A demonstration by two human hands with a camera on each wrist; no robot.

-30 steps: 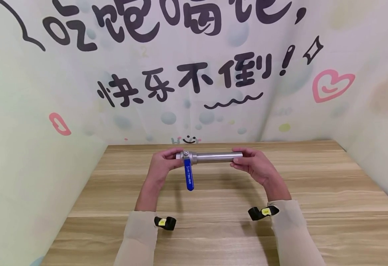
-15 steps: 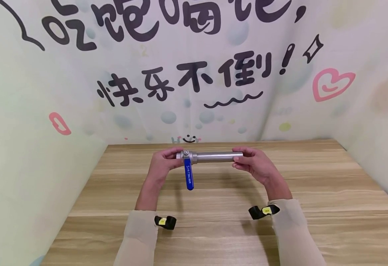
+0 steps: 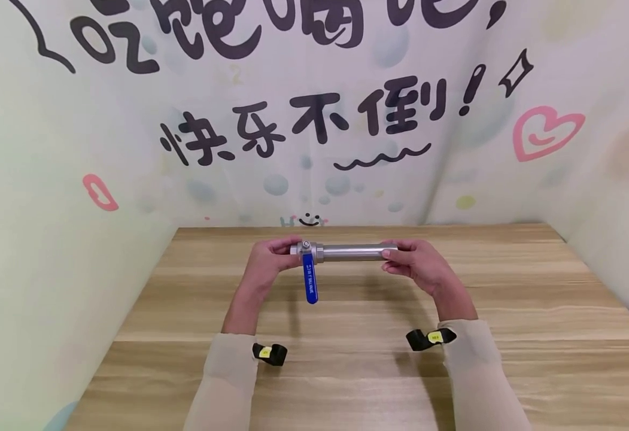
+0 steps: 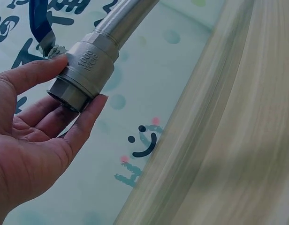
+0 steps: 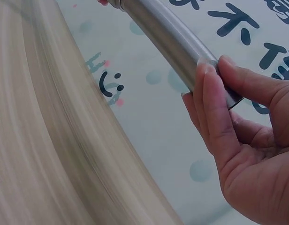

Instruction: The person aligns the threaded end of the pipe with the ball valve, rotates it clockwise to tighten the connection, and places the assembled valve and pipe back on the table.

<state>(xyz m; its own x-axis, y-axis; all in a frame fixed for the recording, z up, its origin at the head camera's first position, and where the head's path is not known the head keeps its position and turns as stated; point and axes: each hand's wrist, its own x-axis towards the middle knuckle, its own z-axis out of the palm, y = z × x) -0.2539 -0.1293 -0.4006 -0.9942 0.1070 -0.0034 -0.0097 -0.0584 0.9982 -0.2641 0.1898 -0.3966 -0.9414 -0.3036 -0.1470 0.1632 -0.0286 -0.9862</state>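
A metal ball valve (image 4: 90,63) with a blue lever handle (image 3: 310,278) is joined to a straight steel pipe (image 3: 353,252). Together they are held level above the table, the lever pointing toward me in the head view. My left hand (image 3: 264,263) grips the valve's hexagonal end, thumb and fingertips on opposite sides of the body. At the pipe's free end my right hand (image 3: 422,266) pinches the tube between thumb and fingers, as the right wrist view shows. Raised lettering shows on the valve body in the left wrist view.
The wood-grain table (image 3: 346,371) lies beneath both arms. Behind it hangs a white printed backdrop (image 3: 228,197) with black characters, meeting the table's far edge. Pale walls stand left and right. A black strap (image 3: 271,354) sits on each sleeved wrist.
Both hands keep hold of the valve and pipe. The right fingers have shifted slightly on the pipe's end. The head view has tilted a little, moving the scene slightly up and right.
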